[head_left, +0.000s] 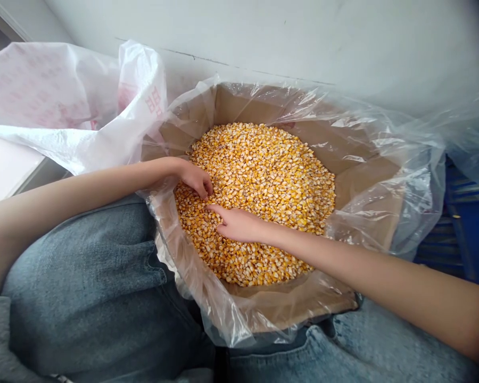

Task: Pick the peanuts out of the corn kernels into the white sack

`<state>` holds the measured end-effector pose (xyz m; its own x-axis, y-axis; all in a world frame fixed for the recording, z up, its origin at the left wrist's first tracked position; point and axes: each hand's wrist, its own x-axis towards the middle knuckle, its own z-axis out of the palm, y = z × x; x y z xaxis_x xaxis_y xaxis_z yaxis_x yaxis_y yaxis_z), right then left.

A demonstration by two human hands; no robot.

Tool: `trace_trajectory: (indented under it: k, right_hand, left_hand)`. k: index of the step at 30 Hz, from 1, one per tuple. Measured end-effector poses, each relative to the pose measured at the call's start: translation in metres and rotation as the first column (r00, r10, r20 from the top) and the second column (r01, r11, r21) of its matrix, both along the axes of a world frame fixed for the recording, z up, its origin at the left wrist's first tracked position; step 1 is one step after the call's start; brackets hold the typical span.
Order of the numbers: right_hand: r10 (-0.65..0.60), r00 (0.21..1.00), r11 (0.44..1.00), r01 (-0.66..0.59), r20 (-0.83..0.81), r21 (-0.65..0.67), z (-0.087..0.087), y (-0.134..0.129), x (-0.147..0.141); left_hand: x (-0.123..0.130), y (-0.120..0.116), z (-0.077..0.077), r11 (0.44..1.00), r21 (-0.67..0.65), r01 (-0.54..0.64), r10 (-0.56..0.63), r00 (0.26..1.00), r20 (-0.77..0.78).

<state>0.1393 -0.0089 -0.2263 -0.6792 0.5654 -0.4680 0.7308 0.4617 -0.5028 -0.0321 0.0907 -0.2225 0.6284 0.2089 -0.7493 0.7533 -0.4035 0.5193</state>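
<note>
Pressing both hands into a heap of dried yellow corn kernels (263, 175), I have my left hand (195, 178) curled over, its fingertips (208, 190) sunk among the grains, though I cannot tell whether it has closed on any. My right hand (235, 223) lies open and palm down just beside it, with the index finger (219, 210) stretched along the surface towards my left hand. Neither hand is clenched. The kernels lie directly under both hands, filling the middle of a brown cardboard box (335, 186) lined with a thin clear plastic liner (399, 202), which bunches loosely over the rim on either side of my hands. Below my hands, the box sits against my blue denim jeans (75, 276). Beyond my left hand, a white woven sack with pinkish-red printing (51, 90) lies crumpled over a pale flat surface (3, 165), and out past my right hand stands a blue plastic crate (469, 239). Shallow, loose fingers seem best here, letting the kernels slide between them, with my forearms resting lightly so the liner does not drag inward.
</note>
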Motion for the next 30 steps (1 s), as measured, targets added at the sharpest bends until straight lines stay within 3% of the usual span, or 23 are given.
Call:
trace_trajectory:
  k: [6,9,12,15,19,21,23,26,30]
  right_hand:
    - [-0.120,0.992,0.992,0.118,-0.036,-0.043,-0.006,0.004,-0.001]
    - [-0.166,0.977,0.978,0.145,-0.134,-0.153,-0.007,0.006,-0.006]
    - [-0.294,0.942,0.915,0.228,-0.164,-0.333,-0.004,0.008,-0.011]
    - [-0.426,0.897,0.777,0.299,-0.114,-0.554,-0.003,0.007,-0.013]
    - [-0.632,0.771,0.468,0.306,-0.073,-0.829,-0.001,0.002,-0.017]
    - [-0.727,0.686,0.332,0.299,-0.041,-0.895,0.001,0.000,-0.022]
    - [-0.794,0.608,0.268,0.339,-0.008,-0.902,0.002,-0.002,-0.029]
    - [-0.852,0.524,0.295,0.512,0.021,-0.807,0.001,-0.003,-0.038]
    - [-0.831,0.557,0.465,0.701,0.008,-0.542,-0.004,-0.002,-0.043]
  left_hand:
    - [0.004,-0.002,-0.003,1.000,-0.024,0.012,-0.012,1.000,-0.017]
    - [0.004,-0.002,-0.003,0.999,-0.037,0.024,-0.024,1.000,-0.008]
    - [0.004,-0.001,-0.005,0.999,-0.038,0.019,-0.020,1.000,-0.020]
    - [0.004,-0.001,-0.007,0.999,-0.029,0.022,-0.022,1.000,-0.020]
    - [0.005,-0.002,-0.006,0.999,-0.003,0.034,-0.034,0.999,-0.021]
    - [0.007,-0.003,-0.005,0.999,0.008,0.036,-0.036,0.999,-0.029]
    - [0.008,-0.004,-0.004,0.999,0.019,0.044,-0.043,0.998,-0.048]
    - [0.012,-0.005,-0.002,0.995,0.050,0.087,-0.082,0.993,-0.083]
    - [0.016,-0.007,0.000,0.988,0.093,0.120,-0.109,0.987,-0.115]
